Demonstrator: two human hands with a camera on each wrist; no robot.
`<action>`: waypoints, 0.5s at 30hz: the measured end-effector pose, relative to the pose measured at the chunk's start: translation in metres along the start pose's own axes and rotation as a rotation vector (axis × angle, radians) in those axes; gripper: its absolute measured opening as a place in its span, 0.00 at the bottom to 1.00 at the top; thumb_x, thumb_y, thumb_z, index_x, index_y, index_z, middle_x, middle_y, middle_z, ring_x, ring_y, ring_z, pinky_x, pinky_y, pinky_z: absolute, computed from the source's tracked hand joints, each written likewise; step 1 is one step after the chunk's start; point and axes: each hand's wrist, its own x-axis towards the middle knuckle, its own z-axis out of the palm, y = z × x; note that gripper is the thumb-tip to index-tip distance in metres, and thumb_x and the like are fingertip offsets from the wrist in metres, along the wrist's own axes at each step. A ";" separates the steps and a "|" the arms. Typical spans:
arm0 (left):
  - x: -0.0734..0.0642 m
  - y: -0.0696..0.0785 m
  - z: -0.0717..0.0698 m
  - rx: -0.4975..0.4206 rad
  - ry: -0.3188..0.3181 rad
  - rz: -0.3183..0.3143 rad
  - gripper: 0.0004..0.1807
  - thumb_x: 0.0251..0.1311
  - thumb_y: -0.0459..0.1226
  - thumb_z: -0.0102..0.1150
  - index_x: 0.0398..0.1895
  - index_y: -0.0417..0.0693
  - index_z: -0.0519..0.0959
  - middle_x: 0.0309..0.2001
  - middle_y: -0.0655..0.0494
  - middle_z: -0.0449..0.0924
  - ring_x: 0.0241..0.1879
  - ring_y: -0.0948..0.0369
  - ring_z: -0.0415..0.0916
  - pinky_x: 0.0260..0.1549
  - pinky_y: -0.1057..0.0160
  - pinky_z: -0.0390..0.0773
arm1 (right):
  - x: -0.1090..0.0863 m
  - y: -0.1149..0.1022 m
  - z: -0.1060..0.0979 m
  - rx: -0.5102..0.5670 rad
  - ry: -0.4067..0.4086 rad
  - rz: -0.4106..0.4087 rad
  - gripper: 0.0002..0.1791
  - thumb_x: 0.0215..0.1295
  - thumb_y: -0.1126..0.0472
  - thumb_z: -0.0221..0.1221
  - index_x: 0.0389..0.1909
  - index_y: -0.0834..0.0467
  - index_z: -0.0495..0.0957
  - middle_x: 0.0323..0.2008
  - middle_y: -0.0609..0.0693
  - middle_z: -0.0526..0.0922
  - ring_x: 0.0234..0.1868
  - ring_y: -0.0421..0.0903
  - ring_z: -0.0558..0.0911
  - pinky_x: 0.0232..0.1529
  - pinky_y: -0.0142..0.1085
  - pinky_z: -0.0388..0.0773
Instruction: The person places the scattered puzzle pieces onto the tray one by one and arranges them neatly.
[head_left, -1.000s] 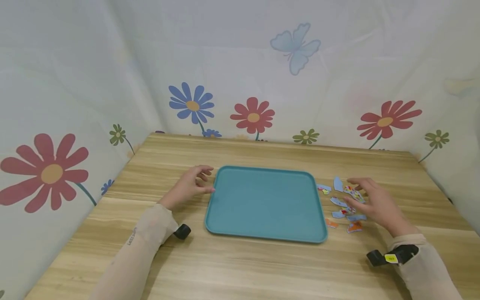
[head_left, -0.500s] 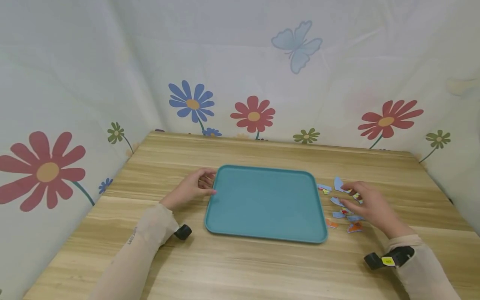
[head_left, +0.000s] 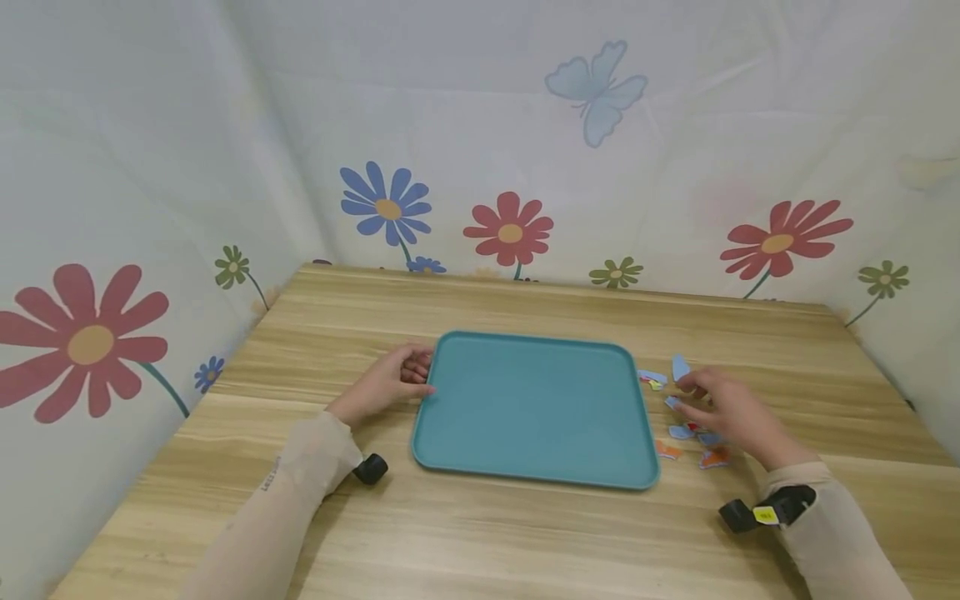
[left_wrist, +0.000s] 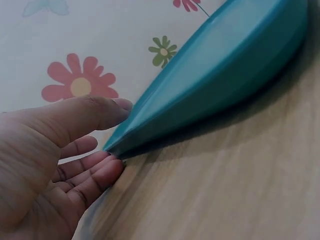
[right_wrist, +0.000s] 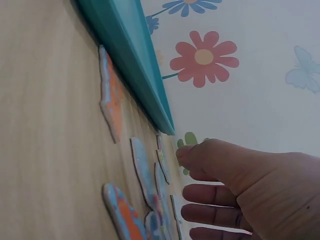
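Observation:
A shallow teal tray (head_left: 536, 408) lies flat on the wooden table. At its left edge my left hand (head_left: 386, 385) holds the rim, thumb over the top and bent fingers against the outer side; the left wrist view shows the thumb (left_wrist: 95, 117) at the edge. My right hand (head_left: 738, 417) hovers over several flat puzzle pieces to the right of the tray, thumb and fingers apart, with nothing between them. Among the pieces are a light blue one (head_left: 680, 367), an orange one (head_left: 714, 457) and an orange one beside the tray (right_wrist: 111, 97). Other pieces are partly hidden under the hand.
The wooden table (head_left: 480, 533) reaches back to a white curtain (head_left: 450, 100) printed with flowers and a butterfly. Black wrist cameras sit on both wrists, the left one (head_left: 371, 469) close above the tabletop.
My left hand has closed in on the tray's left rim. The right hand has moved slightly left over the puzzle pieces, its fingers a little more bent. The tray has stayed put.

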 end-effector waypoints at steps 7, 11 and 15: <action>0.002 -0.006 0.006 -0.013 0.006 0.003 0.37 0.54 0.33 0.69 0.66 0.34 0.63 0.55 0.39 0.72 0.50 0.52 0.73 0.51 0.63 0.77 | -0.004 0.007 0.004 0.017 -0.029 0.051 0.15 0.60 0.60 0.65 0.44 0.65 0.79 0.38 0.57 0.82 0.39 0.52 0.80 0.39 0.48 0.79; 0.003 -0.009 0.006 0.000 0.019 0.001 0.38 0.53 0.34 0.69 0.66 0.36 0.64 0.54 0.41 0.73 0.49 0.54 0.73 0.49 0.68 0.76 | -0.003 0.010 0.004 0.017 -0.016 0.064 0.16 0.58 0.61 0.66 0.44 0.67 0.79 0.38 0.59 0.81 0.38 0.53 0.80 0.39 0.48 0.78; 0.005 -0.012 0.006 -0.004 0.022 -0.011 0.38 0.52 0.33 0.70 0.66 0.38 0.64 0.53 0.43 0.73 0.49 0.55 0.73 0.47 0.72 0.76 | -0.002 0.013 0.007 0.015 -0.028 0.069 0.17 0.59 0.61 0.66 0.45 0.67 0.79 0.37 0.58 0.80 0.38 0.52 0.80 0.39 0.46 0.78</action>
